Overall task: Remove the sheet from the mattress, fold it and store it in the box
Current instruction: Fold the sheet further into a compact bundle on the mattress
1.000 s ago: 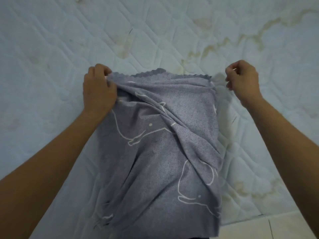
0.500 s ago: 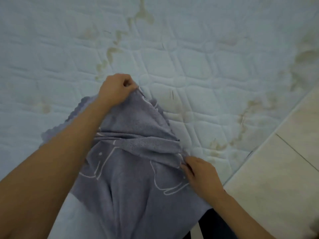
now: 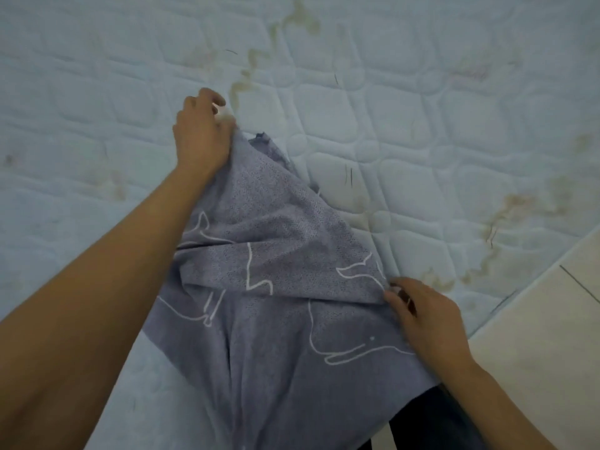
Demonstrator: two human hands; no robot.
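Observation:
The sheet [image 3: 276,287] is grey-blue with white outline animals and lies crumpled and partly folded on the pale quilted mattress [image 3: 422,131]. My left hand [image 3: 201,134] grips the sheet's top corner and holds it up at the far end. My right hand [image 3: 425,316] pinches a fold at the sheet's right edge, near the mattress border. The sheet's lower end hangs toward me over the mattress edge. No box is in view.
The mattress carries yellow-brown stains across its top and right side. Pale floor tiles [image 3: 545,319] show at the right beyond the mattress edge. A dark trouser leg [image 3: 431,420] is visible at the bottom right.
My right hand let go of the far right corner and came down to grip the sheet's right edge. My left hand swung the top corner rightward, folding the sheet diagonally. The view turned right.

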